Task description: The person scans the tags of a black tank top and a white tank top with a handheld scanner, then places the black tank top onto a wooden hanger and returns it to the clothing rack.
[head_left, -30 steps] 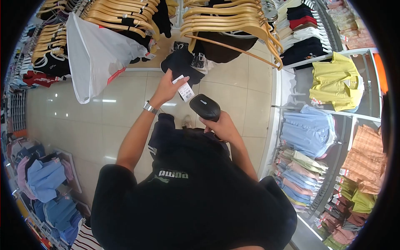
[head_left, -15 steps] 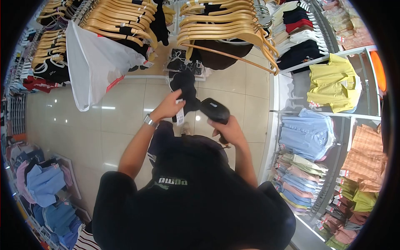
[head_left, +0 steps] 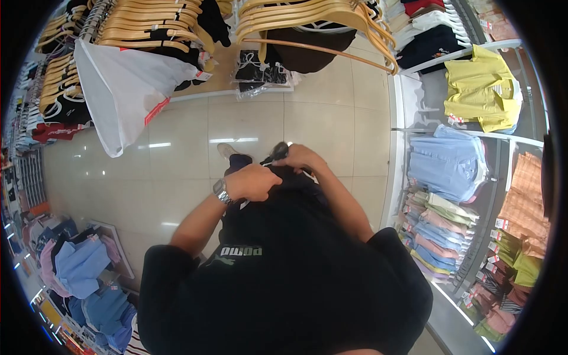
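Clenched into a loose fist, the person's left hand [head_left: 255,182] sits against the front of the black T-shirt [head_left: 278,260] they wear, a silver wristwatch [head_left: 220,190] just behind it; whether it pinches anything I cannot tell. Just beyond that hand, away from the shirt, the right hand [head_left: 302,158] wraps the black handheld barcode scanner [head_left: 277,152], only its tip poking out towards the beige tiled floor [head_left: 177,165]. Scanning looks finished for this piece, judging by both hands drawn in to the shirt; rows of clothes on wooden hangers [head_left: 307,18] farther out look left to do. Half a second ago the left hand held a white tag on a dark garment out ahead, scanner aimed at it; both tag and garment are now out of sight.
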Demonstrator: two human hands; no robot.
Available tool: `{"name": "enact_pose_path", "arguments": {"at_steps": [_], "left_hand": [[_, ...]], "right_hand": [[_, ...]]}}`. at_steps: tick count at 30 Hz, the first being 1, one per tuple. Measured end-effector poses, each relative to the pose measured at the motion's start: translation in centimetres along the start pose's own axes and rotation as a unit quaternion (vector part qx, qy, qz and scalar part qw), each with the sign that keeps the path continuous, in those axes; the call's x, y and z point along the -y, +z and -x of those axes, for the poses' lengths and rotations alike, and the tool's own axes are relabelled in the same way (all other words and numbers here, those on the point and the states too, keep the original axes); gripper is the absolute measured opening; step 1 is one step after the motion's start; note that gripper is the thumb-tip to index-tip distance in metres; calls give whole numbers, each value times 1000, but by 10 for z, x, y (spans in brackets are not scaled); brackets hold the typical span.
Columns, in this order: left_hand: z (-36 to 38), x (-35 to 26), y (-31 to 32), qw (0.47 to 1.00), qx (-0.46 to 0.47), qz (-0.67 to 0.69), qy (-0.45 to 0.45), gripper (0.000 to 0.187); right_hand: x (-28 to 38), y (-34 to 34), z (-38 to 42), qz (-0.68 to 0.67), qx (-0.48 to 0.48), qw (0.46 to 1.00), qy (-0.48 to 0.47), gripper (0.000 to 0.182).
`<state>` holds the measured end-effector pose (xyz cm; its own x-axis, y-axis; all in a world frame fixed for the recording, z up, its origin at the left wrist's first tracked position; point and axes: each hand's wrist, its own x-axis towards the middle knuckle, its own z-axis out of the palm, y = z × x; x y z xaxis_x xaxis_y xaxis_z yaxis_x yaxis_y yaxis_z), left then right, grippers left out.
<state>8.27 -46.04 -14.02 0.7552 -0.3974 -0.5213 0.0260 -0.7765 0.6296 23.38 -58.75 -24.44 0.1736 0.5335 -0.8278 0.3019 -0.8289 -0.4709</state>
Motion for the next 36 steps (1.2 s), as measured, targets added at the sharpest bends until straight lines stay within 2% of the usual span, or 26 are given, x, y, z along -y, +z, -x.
{"name": "enact_pose_path", "arguments": {"at_steps": [4,8,9,12,16,17,20,21,25,26,28,32,35,36], "left_hand": [[2,-10,16,1000,-18,-21,1,30],[2,-14,30,997,-58,-38,26,26],[2,-16,27,998,-51,-40,24,25],[-4,-19,27,997,-39,-54,37,22],[-8,-22,28,996,-24,-61,52,20],[-8,-22,28,997,-25,-57,53,20],[-4,-21,31,997,-33,-46,50,20],[-3,-20,34,997,-40,-42,48,20],[5,-18,40,997,-63,-25,28,23],[8,-18,41,997,-74,-8,18,23],[13,-17,43,995,-100,21,-4,23],[20,-19,52,991,-118,51,-36,32],[24,-22,59,985,-143,71,-70,40],[25,-22,63,981,-158,73,-84,43]], "right_hand": [[-29,41,-30,34,69,997,-3,65],[-39,50,-46,-27,-24,999,-40,69],[-33,46,-46,-45,-32,998,-15,66],[-13,38,-46,-61,-21,997,-34,70],[17,38,-45,22,79,995,-51,68],[13,48,-61,49,113,991,-52,55],[18,61,-66,99,136,985,-45,36],[17,64,-70,122,124,983,-55,22],[-5,55,-87,-75,22,994,-78,20],[-17,54,-98,-150,-4,983,-109,15],[-14,25,-79,-385,51,915,-114,13],[-8,-14,-60,-551,52,820,-147,23],[7,-31,-46,-682,74,701,-195,20],[16,-36,-35,-699,79,684,-194,20]]}}
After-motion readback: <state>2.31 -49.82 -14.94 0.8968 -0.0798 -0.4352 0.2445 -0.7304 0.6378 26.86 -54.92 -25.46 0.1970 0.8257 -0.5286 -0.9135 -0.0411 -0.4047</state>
